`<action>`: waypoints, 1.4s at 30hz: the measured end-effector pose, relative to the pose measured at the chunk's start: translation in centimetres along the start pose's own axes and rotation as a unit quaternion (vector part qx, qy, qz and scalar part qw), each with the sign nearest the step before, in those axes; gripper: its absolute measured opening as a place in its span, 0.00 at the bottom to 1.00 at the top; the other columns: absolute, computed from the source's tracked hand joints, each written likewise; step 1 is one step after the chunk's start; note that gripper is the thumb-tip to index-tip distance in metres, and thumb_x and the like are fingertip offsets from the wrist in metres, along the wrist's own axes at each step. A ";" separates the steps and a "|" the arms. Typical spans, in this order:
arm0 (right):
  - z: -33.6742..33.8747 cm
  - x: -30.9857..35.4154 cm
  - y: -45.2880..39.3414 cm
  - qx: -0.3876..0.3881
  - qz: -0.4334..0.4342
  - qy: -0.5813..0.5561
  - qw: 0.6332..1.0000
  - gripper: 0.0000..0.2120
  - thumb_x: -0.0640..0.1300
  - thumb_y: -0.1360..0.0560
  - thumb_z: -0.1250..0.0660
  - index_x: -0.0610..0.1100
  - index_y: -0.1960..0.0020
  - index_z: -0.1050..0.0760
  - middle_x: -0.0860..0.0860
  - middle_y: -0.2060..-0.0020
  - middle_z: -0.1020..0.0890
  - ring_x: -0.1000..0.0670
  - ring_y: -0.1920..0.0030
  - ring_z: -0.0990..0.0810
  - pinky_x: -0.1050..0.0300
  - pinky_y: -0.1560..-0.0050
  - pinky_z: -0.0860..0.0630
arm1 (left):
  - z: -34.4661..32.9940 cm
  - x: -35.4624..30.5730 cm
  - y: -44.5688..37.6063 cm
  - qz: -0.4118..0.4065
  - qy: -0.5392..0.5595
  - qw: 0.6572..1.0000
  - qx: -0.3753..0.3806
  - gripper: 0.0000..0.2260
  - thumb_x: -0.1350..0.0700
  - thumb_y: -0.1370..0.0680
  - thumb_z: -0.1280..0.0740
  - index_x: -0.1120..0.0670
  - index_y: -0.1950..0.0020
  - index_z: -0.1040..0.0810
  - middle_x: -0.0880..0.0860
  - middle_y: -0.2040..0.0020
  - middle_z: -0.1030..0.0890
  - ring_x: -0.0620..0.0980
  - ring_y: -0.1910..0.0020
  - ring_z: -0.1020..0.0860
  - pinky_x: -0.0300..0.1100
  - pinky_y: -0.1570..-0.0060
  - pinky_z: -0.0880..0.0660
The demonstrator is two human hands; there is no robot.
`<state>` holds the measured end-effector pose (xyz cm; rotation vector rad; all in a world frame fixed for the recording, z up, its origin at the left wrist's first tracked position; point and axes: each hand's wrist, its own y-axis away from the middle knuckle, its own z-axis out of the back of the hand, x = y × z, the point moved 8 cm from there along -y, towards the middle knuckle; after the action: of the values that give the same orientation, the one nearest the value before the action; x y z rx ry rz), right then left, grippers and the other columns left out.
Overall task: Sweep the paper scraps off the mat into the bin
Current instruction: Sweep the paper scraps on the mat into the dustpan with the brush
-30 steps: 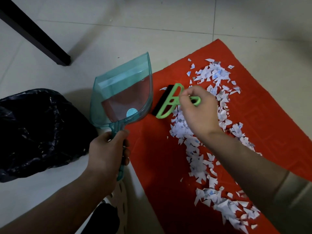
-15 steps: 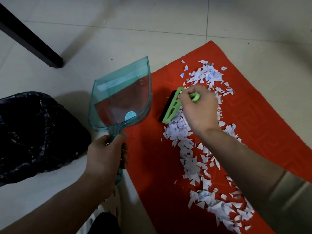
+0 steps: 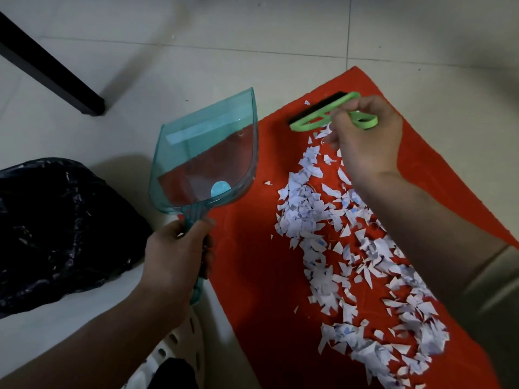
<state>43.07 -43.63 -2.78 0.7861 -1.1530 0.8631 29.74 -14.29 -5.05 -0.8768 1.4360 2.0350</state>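
- Where the pale tiled floor (image 3: 196, 37) fills the far and left of the view, a red mat (image 3: 252, 276) lies on it at the right, running from a far corner towards the near right.
- A bin (image 3: 50, 228) lined with a crinkled black bag sits on the floor at the left, apart from the mat.
- White paper scraps (image 3: 331, 242), small torn pieces with faint blue marks, lie in a long band down the mat's middle, thick from near the brush to the near right; a few stray bits lie alone at its left edge.
- A clear teal dustpan (image 3: 207, 155) is held tilted over the mat's left edge, its mouth pointing far, with no scraps in it.
- The left hand (image 3: 174, 265) grips the dustpan's handle, fingers wrapped round it.
- The right hand (image 3: 365, 141) pinches the handle of a green brush (image 3: 323, 113), whose black bristles lie at the mat's far end, just beyond the scraps.
- A dark table leg (image 3: 56, 77) slants across the far left.
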 end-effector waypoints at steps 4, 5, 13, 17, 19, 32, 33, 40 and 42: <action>-0.5 -0.4 -2.5 -0.020 -0.005 -0.007 1.000 0.05 0.38 0.26 0.32 0.41 0.51 0.27 0.39 0.54 0.19 0.53 0.72 0.20 0.52 0.65 0.18 | -0.2 -0.6 -0.5 -0.007 -0.014 1.000 0.004 0.09 0.56 0.22 0.33 0.60 0.58 0.24 0.50 0.74 0.26 0.47 0.75 0.29 0.44 0.72 0.30; -0.6 -0.5 -3.1 -0.026 -0.006 -0.011 1.000 0.04 0.37 0.26 0.33 0.42 0.51 0.27 0.39 0.55 0.18 0.52 0.72 0.20 0.52 0.64 0.18 | -0.3 -0.7 -0.6 -0.007 -0.017 1.000 0.004 0.09 0.56 0.22 0.33 0.61 0.58 0.23 0.50 0.74 0.26 0.47 0.75 0.29 0.43 0.73 0.30; -1.8 -2.1 -6.7 -0.046 -0.040 -0.017 0.998 0.04 0.38 0.24 0.33 0.41 0.51 0.26 0.44 0.61 0.18 0.50 0.71 0.18 0.54 0.63 0.17 | -1.2 -1.4 -1.9 0.001 -0.028 1.000 0.004 0.10 0.55 0.21 0.34 0.61 0.57 0.23 0.52 0.75 0.27 0.48 0.77 0.31 0.42 0.75 0.31; -1.4 -2.9 -8.1 -0.034 -0.033 0.056 0.997 0.07 0.44 0.25 0.30 0.41 0.50 0.22 0.43 0.59 0.16 0.50 0.68 0.16 0.53 0.62 0.17 | -1.8 -1.8 -2.3 0.000 -0.031 0.999 0.008 0.10 0.55 0.21 0.34 0.62 0.56 0.23 0.53 0.74 0.27 0.48 0.77 0.31 0.43 0.74 0.31; -1.1 -3.0 -8.7 -0.026 0.007 0.144 0.989 0.11 0.50 0.26 0.30 0.44 0.50 0.19 0.48 0.57 0.16 0.51 0.65 0.17 0.53 0.58 0.18 | -2.1 -2.1 -2.5 -0.002 -0.034 0.999 0.012 0.10 0.55 0.22 0.33 0.63 0.55 0.23 0.52 0.74 0.27 0.48 0.77 0.31 0.44 0.73 0.31; -1.8 -1.6 -7.3 0.126 0.138 0.302 0.935 0.08 0.43 0.25 0.33 0.42 0.52 0.17 0.49 0.54 0.17 0.51 0.56 0.21 0.64 0.58 0.26 | -3.1 -1.9 -2.5 0.002 -0.044 0.999 0.018 0.10 0.55 0.22 0.33 0.62 0.55 0.23 0.51 0.75 0.27 0.49 0.76 0.31 0.46 0.71 0.30; -1.6 -1.4 -6.9 0.128 0.134 0.296 0.937 0.08 0.44 0.26 0.34 0.42 0.54 0.18 0.49 0.57 0.17 0.50 0.57 0.21 0.59 0.58 0.24 | -3.2 -1.9 -2.4 0.002 -0.042 0.999 0.020 0.10 0.55 0.22 0.33 0.62 0.55 0.23 0.51 0.75 0.27 0.49 0.76 0.30 0.46 0.71 0.30; 0.9 0.3 -4.3 0.074 0.089 0.204 0.972 0.10 0.47 0.31 0.35 0.43 0.65 0.19 0.50 0.71 0.21 0.54 0.70 0.27 0.57 0.67 0.29 | -3.4 -2.0 -2.4 -0.001 -0.034 0.999 0.023 0.09 0.55 0.22 0.33 0.62 0.55 0.23 0.52 0.74 0.27 0.49 0.76 0.30 0.44 0.72 0.30; 1.4 0.7 -4.2 0.051 0.087 0.175 0.979 0.09 0.47 0.31 0.35 0.44 0.64 0.19 0.52 0.69 0.20 0.56 0.68 0.25 0.60 0.66 0.27 | -3.4 -1.9 -2.4 -0.003 -0.038 0.999 0.020 0.10 0.55 0.22 0.33 0.62 0.56 0.24 0.52 0.74 0.27 0.49 0.76 0.30 0.45 0.72 0.30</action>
<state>46.32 -46.67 -2.14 0.5911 -0.8780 1.1630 33.45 -16.76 -5.91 -0.7788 1.4268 2.0056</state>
